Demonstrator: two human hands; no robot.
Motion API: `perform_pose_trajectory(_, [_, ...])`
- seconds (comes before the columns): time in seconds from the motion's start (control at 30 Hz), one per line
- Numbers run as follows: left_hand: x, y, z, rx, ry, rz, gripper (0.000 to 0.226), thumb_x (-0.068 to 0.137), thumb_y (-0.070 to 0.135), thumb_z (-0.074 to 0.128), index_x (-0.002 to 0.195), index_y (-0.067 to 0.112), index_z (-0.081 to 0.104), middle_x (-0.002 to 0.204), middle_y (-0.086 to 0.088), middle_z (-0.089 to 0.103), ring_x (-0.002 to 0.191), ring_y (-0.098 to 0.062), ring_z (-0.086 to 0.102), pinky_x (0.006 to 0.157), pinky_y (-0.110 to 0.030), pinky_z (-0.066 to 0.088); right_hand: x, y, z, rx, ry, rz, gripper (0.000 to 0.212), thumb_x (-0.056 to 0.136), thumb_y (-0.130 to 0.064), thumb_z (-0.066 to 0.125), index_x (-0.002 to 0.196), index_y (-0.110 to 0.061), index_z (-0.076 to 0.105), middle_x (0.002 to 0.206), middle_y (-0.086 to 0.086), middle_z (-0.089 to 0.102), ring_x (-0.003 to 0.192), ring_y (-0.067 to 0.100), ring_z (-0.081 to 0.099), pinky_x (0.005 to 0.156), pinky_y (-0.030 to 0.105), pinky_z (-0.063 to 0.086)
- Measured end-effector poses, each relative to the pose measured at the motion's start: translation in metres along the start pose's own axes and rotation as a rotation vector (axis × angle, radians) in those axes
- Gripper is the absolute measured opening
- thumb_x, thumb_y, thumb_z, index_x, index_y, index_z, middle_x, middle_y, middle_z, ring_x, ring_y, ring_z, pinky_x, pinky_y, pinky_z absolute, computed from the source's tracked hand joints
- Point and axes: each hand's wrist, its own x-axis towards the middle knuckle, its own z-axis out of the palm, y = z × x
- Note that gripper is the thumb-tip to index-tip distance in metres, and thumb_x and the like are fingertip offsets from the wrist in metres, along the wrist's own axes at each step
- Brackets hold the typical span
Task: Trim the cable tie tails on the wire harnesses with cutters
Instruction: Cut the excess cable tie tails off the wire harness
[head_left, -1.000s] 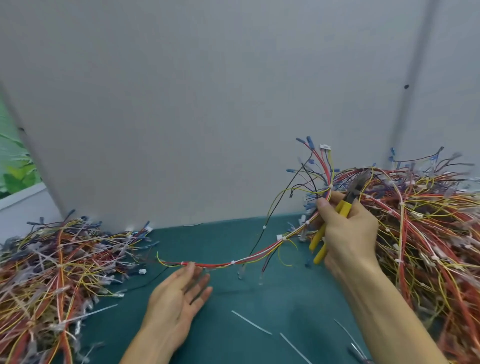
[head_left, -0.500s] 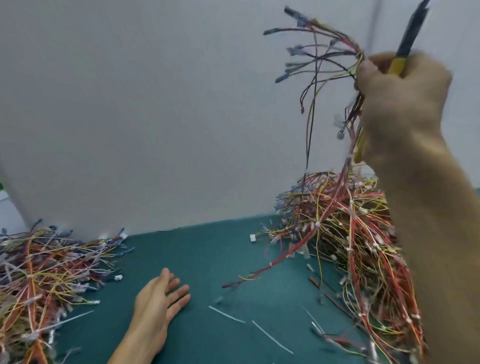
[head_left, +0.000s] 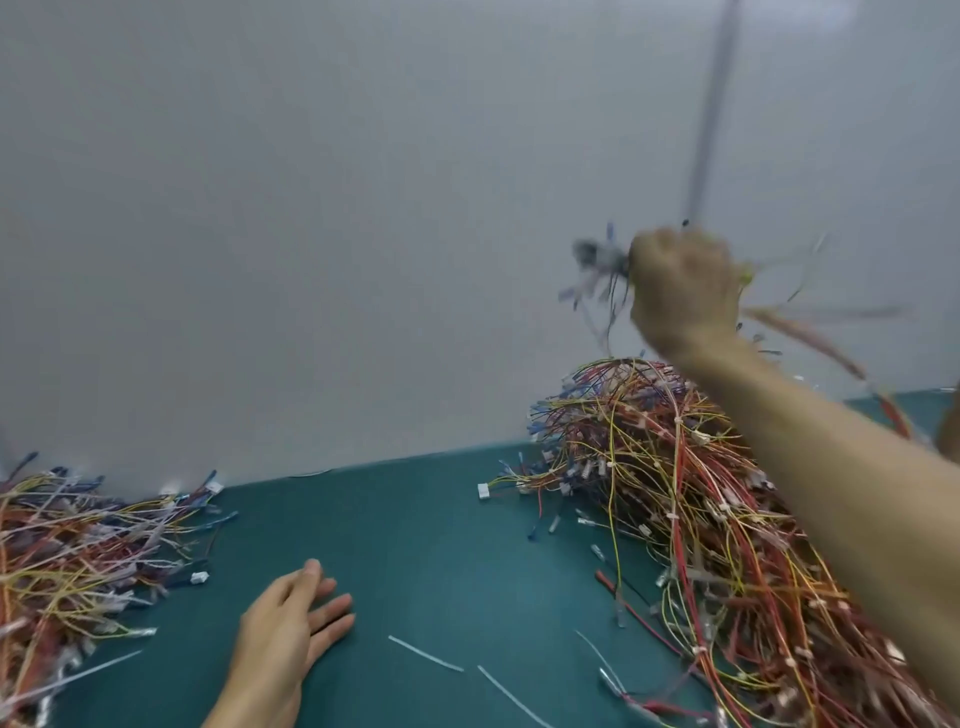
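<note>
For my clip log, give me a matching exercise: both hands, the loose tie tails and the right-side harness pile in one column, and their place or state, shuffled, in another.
1 left hand
2 right hand
3 cut tie tails
4 right harness pile

a raised, gripping a blurred harness
b lying loose on the green mat
c flat on the mat, fingers straight
d heaped beneath the right forearm

Pairs: 1-c, 2-a, 3-b, 4-d

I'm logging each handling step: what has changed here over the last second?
The right hand lifted the wire harness off the green mat, up above the right pile, and still grips it, blurred. The harness's far end slid away from the left hand, which stayed flat on the mat. The right pile, left pile and cut tails lie as before.
</note>
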Motion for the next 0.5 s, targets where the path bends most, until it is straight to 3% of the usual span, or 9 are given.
perform_pose_trajectory(0.03, [0.000, 0.000, 0.000, 0.004, 0.001, 0.004, 0.019, 0.097, 0.020, 0.053, 0.094, 0.001, 0.057, 0.101, -0.022, 0.061, 0.087, -0.037, 0.064, 0.066, -0.039, 0.051, -0.032, -0.005, 0.018, 0.039, -0.193, -0.033, 0.013, 0.069, 0.011, 0.057, 0.080, 0.004, 0.059, 0.075, 0.027, 0.060, 0.068, 0.042, 0.057, 0.058, 0.039, 0.033])
perform_pose_trajectory(0.1, [0.002, -0.001, 0.000, 0.008, 0.003, 0.011, 0.019, 0.097, 0.019, 0.053, 0.093, 0.001, 0.057, 0.100, -0.021, 0.061, 0.086, -0.037, 0.064, 0.065, -0.038, 0.051, -0.071, 0.003, 0.050, -0.053, -0.382, -0.012, 0.015, 0.076, 0.007, 0.056, 0.087, -0.002, 0.061, 0.081, 0.018, 0.064, 0.075, 0.035, 0.056, 0.063, 0.038, 0.035])
perform_pose_trajectory(0.27, [0.006, -0.006, 0.000, 0.042, 0.008, 0.037, 0.016, 0.096, 0.020, 0.055, 0.092, 0.004, 0.059, 0.099, -0.019, 0.063, 0.086, -0.036, 0.065, 0.065, -0.038, 0.051, -0.096, 0.019, 0.082, -0.122, -0.454, 0.070, 0.018, 0.076, 0.002, 0.055, 0.092, -0.004, 0.061, 0.085, 0.014, 0.065, 0.081, 0.031, 0.056, 0.072, 0.039, 0.044])
perform_pose_trajectory(0.4, [0.008, -0.009, 0.000, 0.076, 0.011, 0.057, 0.017, 0.095, 0.021, 0.057, 0.093, 0.004, 0.061, 0.099, -0.019, 0.065, 0.086, -0.035, 0.066, 0.064, -0.038, 0.053, -0.075, 0.028, 0.083, -0.070, -0.274, 0.065, 0.012, 0.071, 0.008, 0.057, 0.080, 0.001, 0.058, 0.074, 0.020, 0.061, 0.071, 0.035, 0.053, 0.062, 0.036, 0.034])
perform_pose_trajectory(0.5, [0.008, -0.011, 0.000, 0.100, 0.016, 0.060, 0.016, 0.095, 0.020, 0.057, 0.093, 0.005, 0.062, 0.098, -0.018, 0.065, 0.085, -0.033, 0.067, 0.064, -0.037, 0.053, -0.082, 0.037, 0.087, -0.197, -0.498, 0.068, 0.017, 0.080, -0.003, 0.054, 0.095, -0.004, 0.061, 0.092, 0.016, 0.064, 0.086, 0.034, 0.056, 0.070, 0.038, 0.043])
